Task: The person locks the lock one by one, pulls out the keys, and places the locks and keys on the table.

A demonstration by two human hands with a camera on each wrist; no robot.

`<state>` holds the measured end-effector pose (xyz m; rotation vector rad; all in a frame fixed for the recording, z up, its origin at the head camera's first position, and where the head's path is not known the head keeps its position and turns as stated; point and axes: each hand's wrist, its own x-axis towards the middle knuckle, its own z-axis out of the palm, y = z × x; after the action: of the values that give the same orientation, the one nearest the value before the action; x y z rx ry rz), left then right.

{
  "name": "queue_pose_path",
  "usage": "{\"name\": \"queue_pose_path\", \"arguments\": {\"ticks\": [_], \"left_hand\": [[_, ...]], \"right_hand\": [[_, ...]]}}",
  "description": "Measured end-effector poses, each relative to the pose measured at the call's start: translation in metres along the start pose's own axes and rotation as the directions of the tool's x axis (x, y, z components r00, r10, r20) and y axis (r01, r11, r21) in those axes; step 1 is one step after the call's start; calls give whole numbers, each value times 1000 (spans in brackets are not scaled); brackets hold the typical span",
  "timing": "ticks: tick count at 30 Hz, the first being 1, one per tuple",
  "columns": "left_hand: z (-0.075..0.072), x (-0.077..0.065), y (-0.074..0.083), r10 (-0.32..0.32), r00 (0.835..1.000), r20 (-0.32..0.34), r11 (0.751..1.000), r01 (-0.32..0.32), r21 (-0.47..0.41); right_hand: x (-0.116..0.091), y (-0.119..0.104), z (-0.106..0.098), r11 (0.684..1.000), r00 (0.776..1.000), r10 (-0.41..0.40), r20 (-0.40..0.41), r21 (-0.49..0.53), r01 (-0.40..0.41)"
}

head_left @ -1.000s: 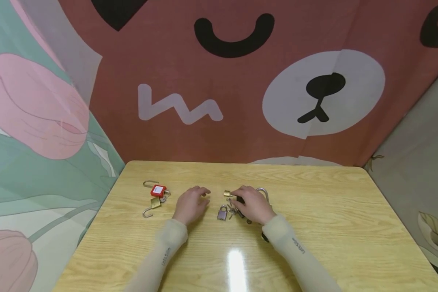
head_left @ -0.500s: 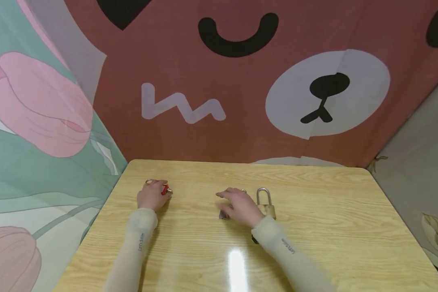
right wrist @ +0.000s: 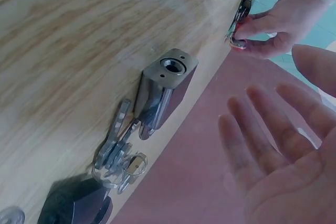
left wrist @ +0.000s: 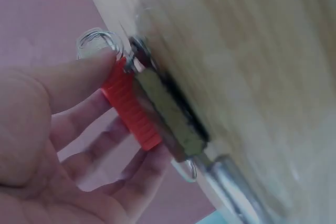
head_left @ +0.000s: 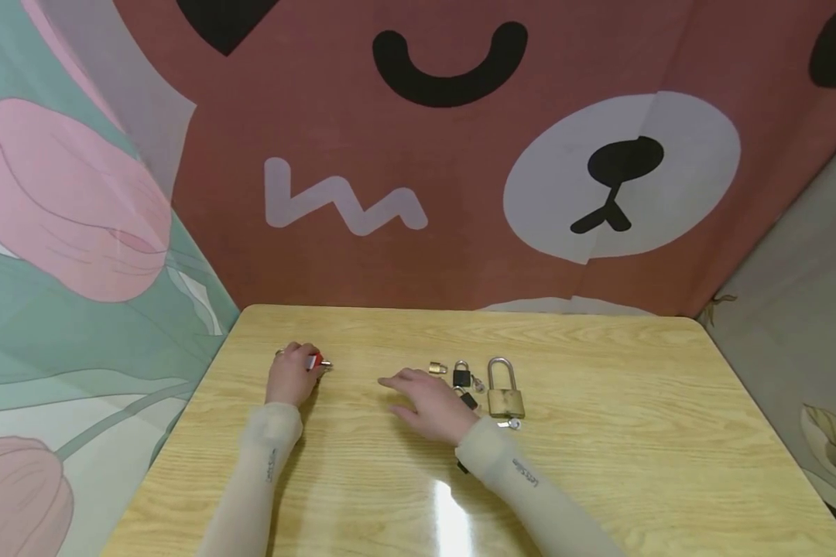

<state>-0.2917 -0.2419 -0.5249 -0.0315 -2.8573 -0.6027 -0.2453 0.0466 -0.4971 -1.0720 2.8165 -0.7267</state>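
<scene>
At the table's left, my left hand (head_left: 291,374) pinches a red padlock (left wrist: 137,114) between thumb and fingers. A wire key ring (left wrist: 98,41) sits by the thumb tip. Close beside the red body lies a brass padlock (left wrist: 170,113) with a thick steel shackle; in the head view the hand hides it. My right hand (head_left: 428,402) hovers left of centre with fingers stretched out, holding nothing. Near it in the right wrist view is a metallic padlock (right wrist: 165,93) with several keys (right wrist: 115,156) on a ring, hidden under the hand in the head view.
Right of centre stand a large brass padlock (head_left: 505,403), a small brass padlock (head_left: 436,368) and black padlocks (head_left: 462,377). A key (head_left: 510,424) lies below the large one. The wooden tabletop (head_left: 634,433) ends at a printed curtain (head_left: 362,271).
My left hand has moved left from mid-table and taken hold of the red padlock. My right hand has come away leftward from the black padlocks, uncovering them and the large brass one.
</scene>
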Motion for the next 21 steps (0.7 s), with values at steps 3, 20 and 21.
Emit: {"name": "queue_pose_path", "arguments": {"ticks": [3, 20, 21], "left_hand": [[-2, -3, 10, 17, 999, -34, 999, -19, -38], [-18, -30, 116, 289, 956, -48, 903, -289, -318], [-18, -31, 119, 299, 954, -11, 887, -282, -366]], "right_hand": [[0, 0, -1, 1000, 1000, 4, 1, 5, -4], [-2, 16, -19, 981, 983, 105, -150, 178, -78], [-2, 17, -20, 980, 982, 112, -153, 181, -83]]}}
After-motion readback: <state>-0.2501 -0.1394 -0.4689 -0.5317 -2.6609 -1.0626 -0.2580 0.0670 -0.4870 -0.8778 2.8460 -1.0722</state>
